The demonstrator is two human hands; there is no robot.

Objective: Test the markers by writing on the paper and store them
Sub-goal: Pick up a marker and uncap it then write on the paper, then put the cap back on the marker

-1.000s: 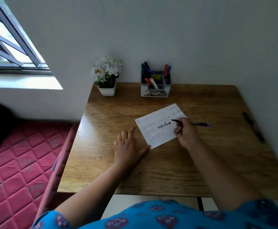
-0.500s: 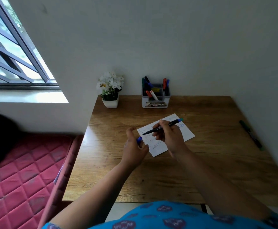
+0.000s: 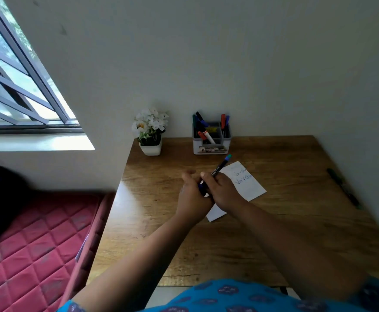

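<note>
My right hand (image 3: 223, 191) curls its grip round the marker (image 3: 220, 166), whose dark barrel slants up toward the far edge of the tabletop (image 3: 285, 221) and ends in a teal tip. My left hand (image 3: 191, 199) meets it from the left, fingers curled round a blue piece (image 3: 202, 188) at the marker's lower end; I take it for the cap, though most of it is hidden between the two hands.

Beneath and just right of the hands lies the paper (image 3: 246, 183). My right hand covers its middle; some blue writing shows on the far part.

The holder (image 3: 211, 140) stands at the far edge with several markers upright in it, and a flower pot (image 3: 150, 147) sits in the far left corner. A dark green pen (image 3: 343, 188) lies along the right edge, blurred. The near half of the tabletop is bare wood crossed by my forearms. Left of the tabletop is a red mattress (image 3: 26, 255).
</note>
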